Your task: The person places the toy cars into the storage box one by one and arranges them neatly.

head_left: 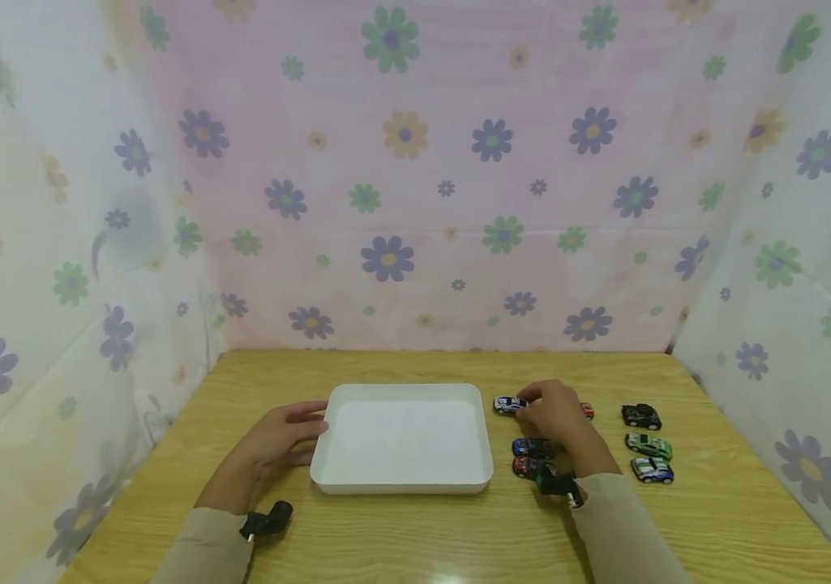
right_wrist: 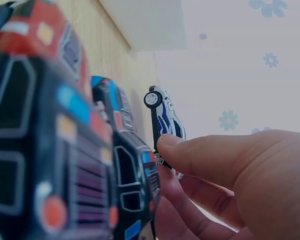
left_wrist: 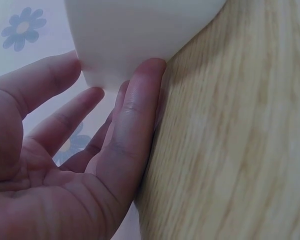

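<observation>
A white toy car (head_left: 509, 405) with dark blue markings is at the right of the white tray (head_left: 402, 489). My right hand (head_left: 555, 410) pinches its rear end between thumb and fingers; in the right wrist view the toy car (right_wrist: 165, 112) points away from the hand (right_wrist: 225, 170). At the tray's left side, my left hand (head_left: 282, 436) touches the rim and outer wall with fairly straight fingers. Seen from the left wrist, fingertips of that hand (left_wrist: 105, 145) rest against the tray wall (left_wrist: 135, 40).
Below my right hand sit a dark blue toy car (head_left: 532, 447) and a red one (head_left: 526, 466). Another red car (head_left: 587, 410) is partly hidden behind it. Farther right stand a black car (head_left: 640, 416), a green one (head_left: 648, 444) and a white one with coloured stripes (head_left: 652, 470).
</observation>
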`<state>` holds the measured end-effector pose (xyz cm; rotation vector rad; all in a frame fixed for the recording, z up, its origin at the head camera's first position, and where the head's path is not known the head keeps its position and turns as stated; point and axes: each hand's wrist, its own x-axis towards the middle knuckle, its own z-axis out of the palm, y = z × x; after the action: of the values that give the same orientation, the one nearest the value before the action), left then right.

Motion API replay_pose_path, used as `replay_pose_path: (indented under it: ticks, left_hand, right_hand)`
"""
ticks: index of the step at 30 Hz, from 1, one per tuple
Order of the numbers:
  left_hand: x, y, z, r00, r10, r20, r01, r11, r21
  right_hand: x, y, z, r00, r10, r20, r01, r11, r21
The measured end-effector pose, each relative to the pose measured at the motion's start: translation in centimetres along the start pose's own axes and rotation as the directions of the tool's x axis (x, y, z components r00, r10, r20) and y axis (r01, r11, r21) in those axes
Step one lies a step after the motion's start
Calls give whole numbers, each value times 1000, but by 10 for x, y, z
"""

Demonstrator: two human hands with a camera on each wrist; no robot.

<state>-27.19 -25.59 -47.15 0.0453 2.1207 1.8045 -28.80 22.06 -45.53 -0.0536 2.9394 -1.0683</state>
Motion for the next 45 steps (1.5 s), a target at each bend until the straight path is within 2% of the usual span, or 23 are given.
replay_pose_path:
  ticks: [14,25,31,36,41,45]
  left_hand:
    - [4,1,-1,1000,6,5,-6,1000,21]
    - [1,-3,-6,1000,0,15,0,1000,0]
    - [1,-5,-6,1000,-6,30,6,1000,3]
    - [4,-4,-3,1000,2,25,-2,1000,-2]
    - [3,-4,-2,1000,3,22,-3,1000,-2]
    - [3,-4,-2,1000,0,17,0,1000,10]
  right_hand:
    - [2,1,-6,1000,-21,-18,21,1000,21]
    - [0,-13,-8,997,-65,-33,68,995,78]
    - [-3,-19,-9,998,-50,-27,53,994,98]
    - [-2,-31,-10,998,-63,-29,65,993,100]
    - [1,-50,-6,998,-60,3,60,990,125]
    - [5,-60,-1,996,-93,14,91,991,102]
